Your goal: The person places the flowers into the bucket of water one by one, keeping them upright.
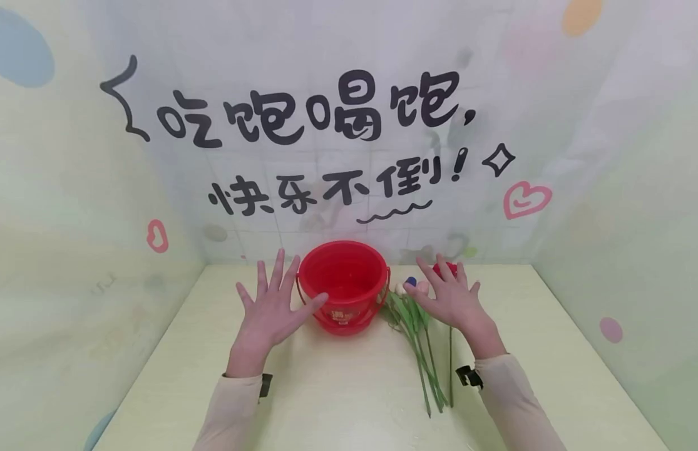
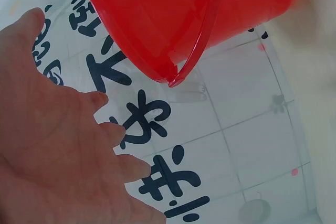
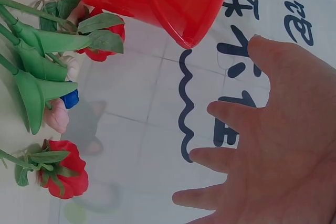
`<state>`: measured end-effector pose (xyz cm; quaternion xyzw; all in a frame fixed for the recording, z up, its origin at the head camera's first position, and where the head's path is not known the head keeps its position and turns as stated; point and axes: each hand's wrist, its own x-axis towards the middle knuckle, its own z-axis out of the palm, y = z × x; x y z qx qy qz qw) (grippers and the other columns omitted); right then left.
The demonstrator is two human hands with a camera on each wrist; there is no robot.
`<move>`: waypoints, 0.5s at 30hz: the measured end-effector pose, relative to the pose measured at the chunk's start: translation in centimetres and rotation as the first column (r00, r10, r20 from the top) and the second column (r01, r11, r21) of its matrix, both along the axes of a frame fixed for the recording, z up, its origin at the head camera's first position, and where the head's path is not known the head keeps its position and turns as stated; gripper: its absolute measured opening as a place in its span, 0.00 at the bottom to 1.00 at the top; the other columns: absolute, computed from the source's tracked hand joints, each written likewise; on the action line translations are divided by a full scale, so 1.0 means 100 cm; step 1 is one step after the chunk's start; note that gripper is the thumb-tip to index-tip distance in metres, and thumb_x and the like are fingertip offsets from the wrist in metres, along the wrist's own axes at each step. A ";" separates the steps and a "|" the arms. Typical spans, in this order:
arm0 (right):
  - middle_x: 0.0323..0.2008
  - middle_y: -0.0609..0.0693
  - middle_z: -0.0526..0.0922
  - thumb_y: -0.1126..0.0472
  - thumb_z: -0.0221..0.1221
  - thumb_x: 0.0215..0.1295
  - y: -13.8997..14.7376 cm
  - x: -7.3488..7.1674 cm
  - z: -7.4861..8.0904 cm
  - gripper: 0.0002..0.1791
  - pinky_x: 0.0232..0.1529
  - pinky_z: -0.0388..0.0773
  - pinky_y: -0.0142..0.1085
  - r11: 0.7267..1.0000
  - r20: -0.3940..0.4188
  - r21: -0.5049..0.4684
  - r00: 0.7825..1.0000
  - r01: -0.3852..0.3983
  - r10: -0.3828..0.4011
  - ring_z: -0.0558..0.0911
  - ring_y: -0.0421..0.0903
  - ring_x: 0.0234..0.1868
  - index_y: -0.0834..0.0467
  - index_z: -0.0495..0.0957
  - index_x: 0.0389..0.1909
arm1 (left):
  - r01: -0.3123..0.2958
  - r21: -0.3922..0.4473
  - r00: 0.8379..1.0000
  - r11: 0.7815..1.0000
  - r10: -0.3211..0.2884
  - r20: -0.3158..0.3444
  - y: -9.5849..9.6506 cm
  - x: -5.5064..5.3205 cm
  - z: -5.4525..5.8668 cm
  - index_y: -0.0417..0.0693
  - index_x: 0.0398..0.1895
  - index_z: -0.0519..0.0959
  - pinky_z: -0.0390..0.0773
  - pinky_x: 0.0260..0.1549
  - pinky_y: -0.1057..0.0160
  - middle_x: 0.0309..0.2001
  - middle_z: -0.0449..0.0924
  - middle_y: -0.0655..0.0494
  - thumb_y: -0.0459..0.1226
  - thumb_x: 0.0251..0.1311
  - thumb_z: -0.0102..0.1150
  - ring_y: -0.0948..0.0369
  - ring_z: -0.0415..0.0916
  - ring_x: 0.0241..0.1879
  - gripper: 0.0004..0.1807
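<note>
A red plastic bucket (image 1: 343, 313) with a red handle stands upright near the back of the table. My left hand (image 1: 275, 313), fingers spread and holding nothing, is raised just left of it; the thumb overlaps the bucket in the head view. Over on the right, my right hand (image 1: 454, 299) is also raised with spread fingers and an empty palm. Artificial flowers lie beside the bucket, partly behind that hand: a red rose (image 3: 65, 169), another red bloom (image 3: 107, 35), a pink tulip (image 3: 56, 116), a blue tulip (image 3: 70, 97) and a white one (image 3: 71, 66). Their green stems (image 1: 424, 357) point toward me.
The pale wooden table (image 1: 337, 401) runs back to a printed wall covering (image 1: 349, 37) with large black lettering. Similar walls close off the left (image 1: 72, 250) and right (image 1: 619, 263) sides. A dark strap piece (image 1: 469, 377) shows at my right wrist.
</note>
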<state>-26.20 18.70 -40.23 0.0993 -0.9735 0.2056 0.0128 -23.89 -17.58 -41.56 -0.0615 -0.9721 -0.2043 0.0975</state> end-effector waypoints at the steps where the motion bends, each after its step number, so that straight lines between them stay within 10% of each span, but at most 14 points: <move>1: 0.84 0.64 0.43 0.24 0.45 0.73 0.000 0.000 -0.001 0.49 0.63 0.38 0.87 1.000 -0.002 0.000 1.000 0.001 -0.001 0.38 0.79 0.80 0.46 0.50 0.86 | 0.000 0.001 1.000 1.000 0.000 0.001 0.000 0.000 -0.001 0.62 0.88 0.42 0.24 0.65 0.16 0.87 0.29 0.51 0.77 0.62 0.48 0.35 0.24 0.82 0.59; 15: 0.83 0.65 0.49 0.28 0.47 0.76 -0.004 -0.004 -0.001 0.47 0.69 0.49 0.81 1.000 -0.091 -0.013 0.996 0.004 -0.006 0.45 0.79 0.79 0.50 0.54 0.85 | -0.016 -0.019 1.000 1.000 0.016 0.001 0.001 -0.002 0.002 0.63 0.88 0.41 0.29 0.66 0.16 0.87 0.31 0.52 0.77 0.62 0.49 0.31 0.29 0.82 0.59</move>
